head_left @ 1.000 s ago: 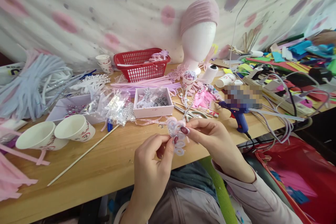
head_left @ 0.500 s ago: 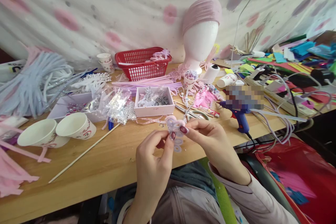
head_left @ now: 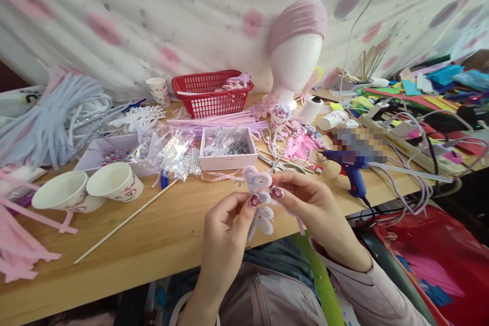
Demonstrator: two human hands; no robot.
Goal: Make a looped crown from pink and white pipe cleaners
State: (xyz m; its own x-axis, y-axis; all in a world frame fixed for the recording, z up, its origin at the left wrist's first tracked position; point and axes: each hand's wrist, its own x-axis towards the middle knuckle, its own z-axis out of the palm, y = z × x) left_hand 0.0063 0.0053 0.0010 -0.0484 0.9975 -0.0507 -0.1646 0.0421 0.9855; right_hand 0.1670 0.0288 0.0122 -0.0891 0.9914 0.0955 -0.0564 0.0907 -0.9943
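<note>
A looped pipe-cleaner ornament (head_left: 263, 220) in pale purple and pink is held up in front of me, over the table's front part. My left hand (head_left: 226, 237) pinches its middle between thumb and forefinger. On its right side, my right hand (head_left: 315, 209) has thumb and fingertips closed on the ornament's edge. The heart-like pink and lilac top sticks up above the fingertips, and longer lilac loops hang below. A thin pink end shows under my right hand. The fingers hide part of the ornament's centre.
Beyond my hands are a white box (head_left: 228, 156) of silvery pieces and scissors (head_left: 273, 163). A blue glue gun (head_left: 354, 175) lies to the right. Paper cups (head_left: 114, 183) and a thin stick (head_left: 126, 221) are at left. A red basket (head_left: 212, 104) and foam head (head_left: 296, 63) stand behind.
The ornament has turned slightly in my fingers, so its lower loops spread out more visibly and a pink end now shows below my right hand. The whole view has shifted slightly.
</note>
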